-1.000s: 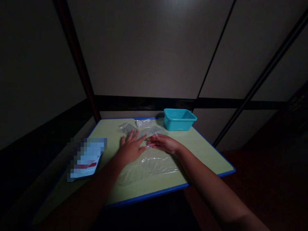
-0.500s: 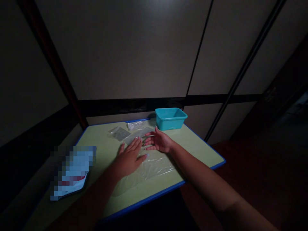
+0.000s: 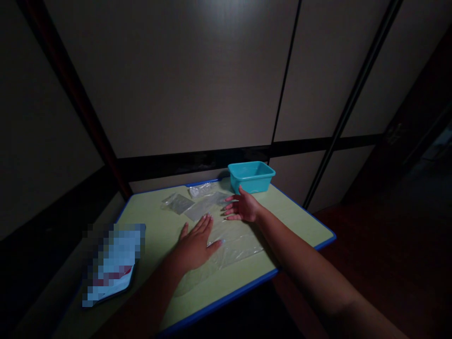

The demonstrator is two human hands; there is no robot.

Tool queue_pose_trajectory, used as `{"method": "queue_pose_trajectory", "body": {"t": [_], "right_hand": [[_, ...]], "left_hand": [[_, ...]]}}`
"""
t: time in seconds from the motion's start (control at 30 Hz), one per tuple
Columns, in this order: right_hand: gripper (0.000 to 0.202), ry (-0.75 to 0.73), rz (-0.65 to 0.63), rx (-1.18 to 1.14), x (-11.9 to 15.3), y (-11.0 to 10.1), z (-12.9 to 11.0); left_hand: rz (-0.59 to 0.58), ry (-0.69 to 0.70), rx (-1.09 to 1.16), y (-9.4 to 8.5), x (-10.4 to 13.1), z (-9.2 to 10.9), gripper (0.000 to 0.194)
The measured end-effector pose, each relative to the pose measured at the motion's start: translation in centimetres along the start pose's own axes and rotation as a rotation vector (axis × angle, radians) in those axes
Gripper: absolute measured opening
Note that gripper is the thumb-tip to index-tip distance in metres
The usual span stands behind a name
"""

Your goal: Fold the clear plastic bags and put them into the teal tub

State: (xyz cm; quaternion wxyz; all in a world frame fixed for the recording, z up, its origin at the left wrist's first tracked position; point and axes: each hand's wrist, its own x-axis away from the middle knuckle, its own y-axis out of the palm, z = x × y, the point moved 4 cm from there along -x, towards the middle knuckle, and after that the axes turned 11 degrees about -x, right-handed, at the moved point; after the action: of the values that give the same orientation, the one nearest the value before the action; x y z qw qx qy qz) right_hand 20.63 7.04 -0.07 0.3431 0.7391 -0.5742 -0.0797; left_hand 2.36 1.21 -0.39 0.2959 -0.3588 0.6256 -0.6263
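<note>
My left hand (image 3: 195,245) lies palm down with fingers spread on a large clear plastic sheet or bag (image 3: 238,247) near the table's front. My right hand (image 3: 243,206), fingers apart and holding nothing, is just above the far part of that plastic. Beyond my hands lie a flat greyish clear bag (image 3: 203,207), a smaller grey packet (image 3: 179,203) to its left, and a crumpled clear packet (image 3: 202,189) at the back edge. A turquoise bin (image 3: 251,179) stands behind my right hand.
The green table (image 3: 148,212) has a blue rim. A tablet-like device (image 3: 118,263), its screen blurred out, lies at the left. Behind the table rise large cabinet panels (image 3: 194,80) with dark bands.
My hands have moved apart: my right hand has shifted right, away from the fingertips of my left. The view has moved slightly.
</note>
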Motion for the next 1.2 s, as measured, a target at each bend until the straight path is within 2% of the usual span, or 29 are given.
{"method": "queue_pose_trajectory", "body": {"t": [0.17, 0.33, 0.4, 0.47, 0.53, 0.6, 0.67, 0.73, 0.9, 1.07, 1.2], "right_hand": [[0.062, -0.057, 0.093, 0.095, -0.1, -0.6, -0.6], [0.058, -0.144, 0.111, 0.103, 0.2, -0.6, -1.2], [0.053, -0.197, 0.093, 0.080, 0.5, -0.4, -1.5], [0.049, -0.235, 0.062, 0.062, 0.7, -0.1, -1.7], [0.045, -0.247, 0.022, 0.056, 1.0, 0.4, -1.7], [0.042, -0.230, -0.025, 0.060, 1.3, 0.9, -1.5], [0.039, -0.188, -0.083, 0.075, 1.5, 1.4, -1.2], [0.040, -0.117, -0.135, 0.111, 1.6, 1.8, -0.6], [0.044, 0.052, -0.158, 0.270, 1.4, 1.8, 0.9], [0.049, 0.024, -0.112, 0.310, 1.2, 1.9, 1.0], [0.056, -0.003, -0.126, 0.296, 1.4, 2.3, 0.8]], "left_hand": [[0.028, 0.003, -0.010, 0.3, 0.1, -0.1, 0.072], [0.076, 0.019, 0.013, 0.1, -0.1, -0.1, 0.068], [0.154, 0.067, 0.069, -0.8, -0.2, -0.3, 0.064], [0.297, 0.105, 0.156, -2.2, -0.2, -1.0, 0.057], [0.440, 0.019, 0.219, -3.6, -0.2, -2.5, 0.045], [0.487, -0.121, 0.217, -4.2, -0.1, -4.1, 0.032], [0.459, -0.229, 0.171, -4.1, -0.1, -5.3, 0.027], [0.411, -0.278, 0.112, -3.6, -0.2, -5.8, 0.027], [0.329, -0.160, 0.071, -2.5, -0.4, -5.1, 0.022], [0.313, -0.111, 0.093, -2.4, -0.4, -5.1, 0.017], [0.285, -0.106, 0.120, -2.4, -0.4, -5.3, 0.011]]}}
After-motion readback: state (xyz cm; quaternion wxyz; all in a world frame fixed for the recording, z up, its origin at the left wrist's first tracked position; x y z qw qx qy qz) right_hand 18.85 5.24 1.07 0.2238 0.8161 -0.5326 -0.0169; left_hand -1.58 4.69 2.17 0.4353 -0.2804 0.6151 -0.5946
